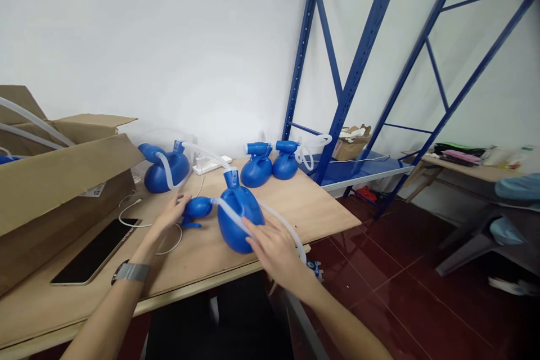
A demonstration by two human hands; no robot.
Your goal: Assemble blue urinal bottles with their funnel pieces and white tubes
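Note:
A blue plastic urinal bottle (237, 228) with a white neck fitting stands near the table's front edge. A translucent hose (230, 212) runs across its front to a blue funnel-shaped mouthpiece (198, 208) on its left. My left hand (172, 211), a watch on its wrist, has its fingers closed around the left end of that mouthpiece. Against the bottle's lower right side, my right hand (276, 250) has its fingertips closed on the hose; the thumb is partly hidden. More hose (291, 228) loops behind the bottle and down past the right hand.
Another blue urinal bottle (169, 171) stands back left, two more (256, 171) back right. A cardboard box (63, 180) takes up the left side. A tablet (97, 250), a white cable (126, 216) and a power strip (211, 164) lie on the table (312, 208). Blue shelving (354, 73) rises at right.

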